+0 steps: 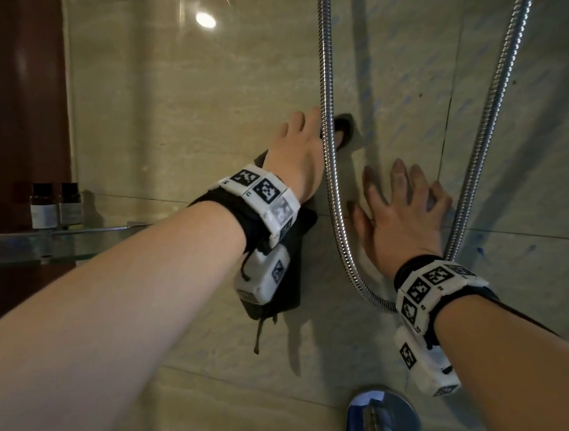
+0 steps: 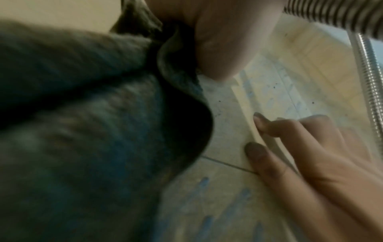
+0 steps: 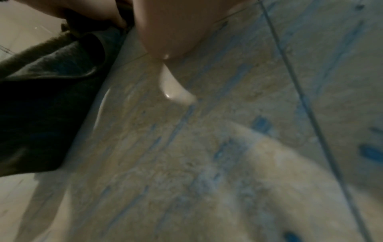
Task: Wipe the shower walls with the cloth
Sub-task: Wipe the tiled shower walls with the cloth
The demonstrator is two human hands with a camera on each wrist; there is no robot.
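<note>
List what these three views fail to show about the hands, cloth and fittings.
- Left hand fingertips: head view, hidden behind the shower hose.
- Cloth: mostly hidden by the left wrist; blurred in both wrist views.
- Bottle labels: too small.
- Tap: cut off by the bottom edge.

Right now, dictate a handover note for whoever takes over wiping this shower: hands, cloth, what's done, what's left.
Left hand: presses the dark cloth flat on the tiled wall, beside the left run of the metal shower hose; most of the cloth hangs below the wrist.
Right hand: bare, fingers spread, lying on the wall inside the hose loop.
Done: cannot tell how much is wiped.
Left: blue streaks show on the right-hand tiles; wipe there, behind the hose, then further down toward the tap.
</note>
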